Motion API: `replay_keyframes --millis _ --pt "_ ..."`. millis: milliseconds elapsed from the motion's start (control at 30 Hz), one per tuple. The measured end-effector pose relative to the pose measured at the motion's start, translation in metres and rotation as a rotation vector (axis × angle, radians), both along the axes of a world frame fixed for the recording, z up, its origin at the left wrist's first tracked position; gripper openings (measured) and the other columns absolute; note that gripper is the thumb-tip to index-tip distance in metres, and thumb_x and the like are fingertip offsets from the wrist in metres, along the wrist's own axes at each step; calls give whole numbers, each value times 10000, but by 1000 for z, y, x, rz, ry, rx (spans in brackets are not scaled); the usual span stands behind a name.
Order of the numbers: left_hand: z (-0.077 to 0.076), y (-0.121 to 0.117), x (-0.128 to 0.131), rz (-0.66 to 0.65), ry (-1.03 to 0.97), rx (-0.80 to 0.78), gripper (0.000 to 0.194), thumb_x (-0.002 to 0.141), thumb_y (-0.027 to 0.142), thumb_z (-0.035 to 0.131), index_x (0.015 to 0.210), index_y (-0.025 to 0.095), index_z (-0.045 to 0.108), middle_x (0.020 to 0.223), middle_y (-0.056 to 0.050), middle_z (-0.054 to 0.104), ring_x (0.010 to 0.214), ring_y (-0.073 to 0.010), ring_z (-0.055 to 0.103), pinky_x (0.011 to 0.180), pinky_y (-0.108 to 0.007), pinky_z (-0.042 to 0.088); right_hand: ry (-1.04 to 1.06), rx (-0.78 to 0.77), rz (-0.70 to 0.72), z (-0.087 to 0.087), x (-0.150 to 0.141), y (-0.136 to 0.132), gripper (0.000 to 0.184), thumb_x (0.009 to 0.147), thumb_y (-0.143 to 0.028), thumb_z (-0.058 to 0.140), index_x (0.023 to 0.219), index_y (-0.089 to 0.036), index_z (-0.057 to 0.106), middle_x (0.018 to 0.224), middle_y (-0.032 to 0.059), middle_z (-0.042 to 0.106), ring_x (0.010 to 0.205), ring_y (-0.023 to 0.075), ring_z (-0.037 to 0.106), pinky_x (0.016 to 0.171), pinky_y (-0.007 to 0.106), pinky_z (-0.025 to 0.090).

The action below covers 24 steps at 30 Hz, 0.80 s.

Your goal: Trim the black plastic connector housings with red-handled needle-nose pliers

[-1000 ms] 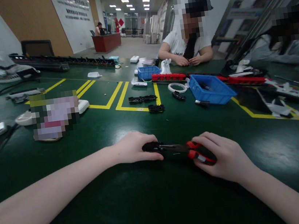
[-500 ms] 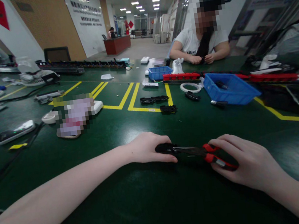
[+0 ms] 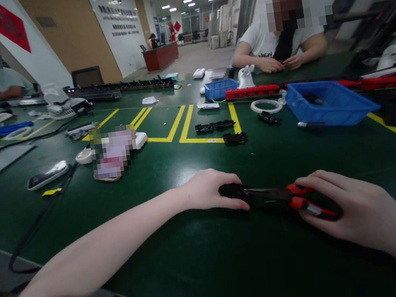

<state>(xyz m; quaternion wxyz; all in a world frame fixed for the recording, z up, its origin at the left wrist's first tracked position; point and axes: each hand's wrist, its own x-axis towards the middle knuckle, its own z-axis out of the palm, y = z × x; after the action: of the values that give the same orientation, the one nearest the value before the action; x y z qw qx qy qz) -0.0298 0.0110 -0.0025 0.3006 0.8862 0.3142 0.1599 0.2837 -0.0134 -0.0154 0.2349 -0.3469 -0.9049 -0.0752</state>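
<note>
Between thumb and fingers, my left hand (image 3: 215, 190) grips a small black part (image 3: 233, 191) just above the green table (image 3: 212, 258). My right hand (image 3: 351, 201) is closed around the red-and-black handles of a pair of pliers (image 3: 299, 194). The pliers' long narrow jaws point left and reach the right end of the black part. Whether the jaws are clamped on it is too dark to tell. Farther off, similar black parts (image 3: 214, 126) lie inside a yellow tape outline, with another black piece (image 3: 235, 137) on its front edge.
A blue bin (image 3: 331, 104) with dark pieces inside stands at the right, near a white ring (image 3: 266, 106) and a long red strip (image 3: 252, 91). A phone (image 3: 114, 154) and a white device (image 3: 47, 175) lie at the left. Across the table sits a person (image 3: 280, 50).
The view has shifted a little, so the whole scene, hands included, appears farther right. Both hands keep their hold, and the pliers stay at the black part.
</note>
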Motion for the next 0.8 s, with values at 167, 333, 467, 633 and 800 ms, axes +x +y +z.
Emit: replay_keyframes --millis 167,333,467,633,800 --pt "4 0 -1 -12 8 -71 412 839 559 660 985 175 683 758 18 630 648 -116 546 566 -223 323 -3 51 14 3 -3 -2 339 778 -323 613 1108 -259 567 981 103 660 722 267 668 568 411 564" --pt "6 0 -1 -14 16 -89 411 841 563 655 980 177 686 752 21 631 650 -119 549 568 -231 326 -20 86 19 6 -5 -2 330 797 -343 600 1114 -261 560 972 98 648 733 262 656 552 413 556" --pt "5 -1 0 -3 15 -73 406 847 558 650 986 178 688 746 22 629 652 -123 549 581 -237 334 -8 73 2 6 -5 0 351 783 -338 626 1125 -280 572 989 83 658 775 275 660 581 430 551" --pt "5 -1 1 -29 -15 -31 368 881 518 631 1013 180 691 836 9 649 717 -128 582 613 -235 367 44 71 -44 10 -6 1 375 792 -346 624 1154 -280 552 1025 85 656 850 289 655 667 456 551" --pt "6 -3 1 -59 -1 35 351 900 495 618 1058 190 690 977 -20 632 823 -149 597 680 -239 396 34 87 -79 13 -4 3 415 815 -333 621 1201 -229 510 1086 129 624 933 303 626 740 460 530"
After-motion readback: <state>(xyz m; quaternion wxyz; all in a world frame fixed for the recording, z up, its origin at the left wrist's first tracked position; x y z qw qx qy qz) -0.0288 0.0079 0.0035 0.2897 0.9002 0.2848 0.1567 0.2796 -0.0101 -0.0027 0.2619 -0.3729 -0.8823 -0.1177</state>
